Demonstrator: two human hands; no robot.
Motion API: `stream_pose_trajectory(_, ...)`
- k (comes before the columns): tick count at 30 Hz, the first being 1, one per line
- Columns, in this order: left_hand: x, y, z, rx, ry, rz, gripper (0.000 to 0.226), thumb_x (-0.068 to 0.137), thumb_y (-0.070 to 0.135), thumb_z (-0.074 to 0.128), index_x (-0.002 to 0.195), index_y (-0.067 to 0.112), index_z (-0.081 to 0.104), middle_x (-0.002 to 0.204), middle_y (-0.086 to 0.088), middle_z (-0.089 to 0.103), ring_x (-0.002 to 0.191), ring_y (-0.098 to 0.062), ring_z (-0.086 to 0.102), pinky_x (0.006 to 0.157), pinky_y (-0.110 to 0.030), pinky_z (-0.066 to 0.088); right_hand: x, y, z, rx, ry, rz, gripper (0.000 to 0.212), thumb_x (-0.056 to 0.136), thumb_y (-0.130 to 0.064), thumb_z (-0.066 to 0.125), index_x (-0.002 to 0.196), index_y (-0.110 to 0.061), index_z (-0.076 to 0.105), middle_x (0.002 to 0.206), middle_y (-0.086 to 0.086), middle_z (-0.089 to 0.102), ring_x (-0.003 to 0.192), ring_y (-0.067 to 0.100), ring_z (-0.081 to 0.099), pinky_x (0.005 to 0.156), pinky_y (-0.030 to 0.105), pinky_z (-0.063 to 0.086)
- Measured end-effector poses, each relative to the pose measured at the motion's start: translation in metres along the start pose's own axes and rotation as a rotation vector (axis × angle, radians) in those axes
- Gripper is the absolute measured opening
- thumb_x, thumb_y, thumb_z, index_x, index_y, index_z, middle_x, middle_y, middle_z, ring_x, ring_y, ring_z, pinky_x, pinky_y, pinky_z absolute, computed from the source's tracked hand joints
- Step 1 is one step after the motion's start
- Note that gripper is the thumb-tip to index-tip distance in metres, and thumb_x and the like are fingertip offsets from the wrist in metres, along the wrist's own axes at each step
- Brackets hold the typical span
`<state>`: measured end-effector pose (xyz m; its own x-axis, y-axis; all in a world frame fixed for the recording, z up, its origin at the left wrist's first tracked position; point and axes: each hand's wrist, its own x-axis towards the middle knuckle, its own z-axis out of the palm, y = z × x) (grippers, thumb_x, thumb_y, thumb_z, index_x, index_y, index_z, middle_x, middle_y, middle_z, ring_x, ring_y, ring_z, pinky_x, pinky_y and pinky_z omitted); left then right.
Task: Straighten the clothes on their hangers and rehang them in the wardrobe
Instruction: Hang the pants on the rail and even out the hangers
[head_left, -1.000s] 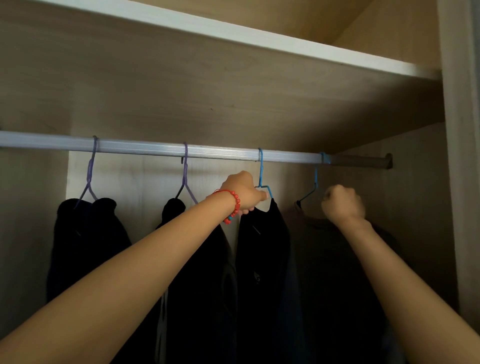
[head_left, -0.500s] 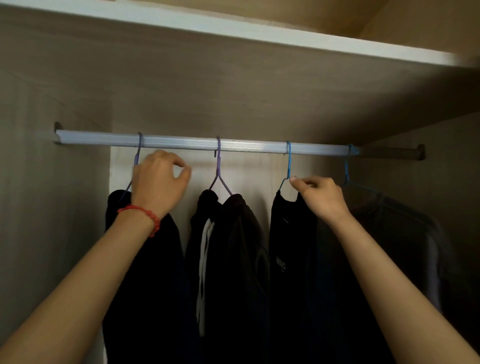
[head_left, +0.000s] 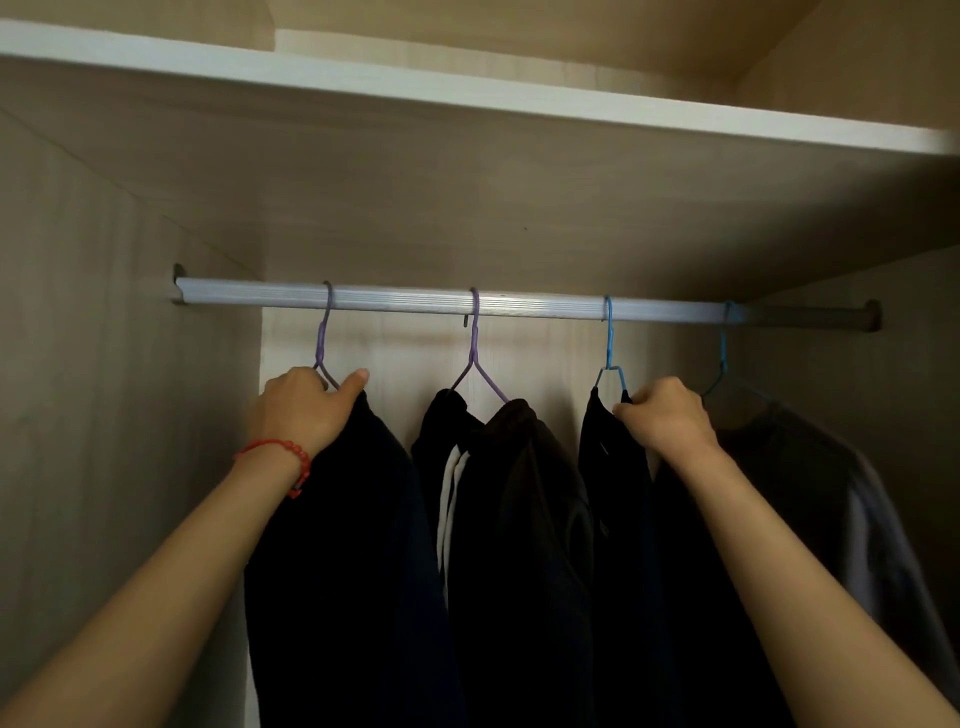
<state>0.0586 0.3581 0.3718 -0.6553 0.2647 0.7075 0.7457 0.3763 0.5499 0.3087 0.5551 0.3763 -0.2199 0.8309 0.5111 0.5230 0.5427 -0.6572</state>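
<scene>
Several dark garments hang on wire hangers from a silver rail. My left hand, with a red bead bracelet at the wrist, grips the shoulder of the leftmost purple hanger and the top of its dark garment. A second purple hanger carries a black jacket with white stripes. My right hand pinches the shoulder of the blue hanger and its dark garment. Another blue hanger at the far right holds a grey garment.
A white-edged shelf runs above the rail. The wardrobe's left wall and right wall close in the hanging space. Pale back panel shows between the hangers.
My left hand went from the blue hanger to the leftmost purple hanger and closed on it. My right hand shifted from the far-right hanger to the blue one. The view panned left.
</scene>
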Motion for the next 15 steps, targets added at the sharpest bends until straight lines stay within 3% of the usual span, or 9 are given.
stream_pose_trajectory(4,0.015,0.003,0.002,-0.092,-0.084,-0.096,0.037,0.078,0.033,0.061,0.057,0.003,0.056,0.060,-0.010,0.054,0.062,-0.029,0.056,0.053,-0.027,0.040,-0.002,-0.001,0.001,-0.022,0.020,-0.004,0.020,0.086,-0.016,0.055,0.076,0.001,0.062,0.068,0.009,0.055,0.058,0.022,0.051,0.052,0.025,0.036)
stream_pose_trajectory(6,0.021,0.000,0.001,-0.217,-0.131,-0.167,0.026,0.074,0.024,0.065,0.071,-0.002,0.060,0.073,-0.016,0.061,0.072,-0.034,0.061,0.062,-0.034,0.052,-0.003,0.000,0.002,-0.036,0.032,-0.016,0.022,0.086,-0.016,0.055,0.074,0.001,0.061,0.069,0.009,0.055,0.060,0.024,0.052,0.053,0.025,0.036)
stream_pose_trajectory(9,0.026,-0.009,-0.005,-0.366,-0.144,-0.265,0.028,0.075,0.015,0.065,0.089,-0.010,0.062,0.090,-0.025,0.063,0.085,-0.038,0.063,0.072,-0.040,0.053,-0.003,0.002,0.001,-0.046,0.060,-0.041,0.022,0.087,-0.016,0.053,0.077,0.001,0.064,0.072,0.011,0.058,0.067,0.028,0.056,0.057,0.027,0.040)
stream_pose_trajectory(12,0.028,-0.019,-0.014,-0.386,-0.088,-0.300,0.025,0.080,0.010,0.061,0.091,-0.013,0.061,0.086,-0.023,0.060,0.084,-0.035,0.061,0.071,-0.034,0.045,-0.004,0.003,0.000,-0.056,0.074,-0.058,0.021,0.089,-0.014,0.053,0.075,-0.001,0.063,0.065,0.007,0.052,0.061,0.023,0.052,0.054,0.026,0.037)
stream_pose_trajectory(15,0.028,-0.024,-0.023,-0.417,-0.066,-0.322,0.016,0.082,0.006,0.058,0.090,-0.008,0.060,0.086,-0.021,0.056,0.080,-0.029,0.055,0.070,-0.032,0.041,-0.004,0.003,0.000,-0.047,0.093,-0.057,0.024,0.089,-0.015,0.054,0.072,-0.001,0.062,0.063,0.006,0.049,0.065,0.029,0.054,0.058,0.028,0.040)
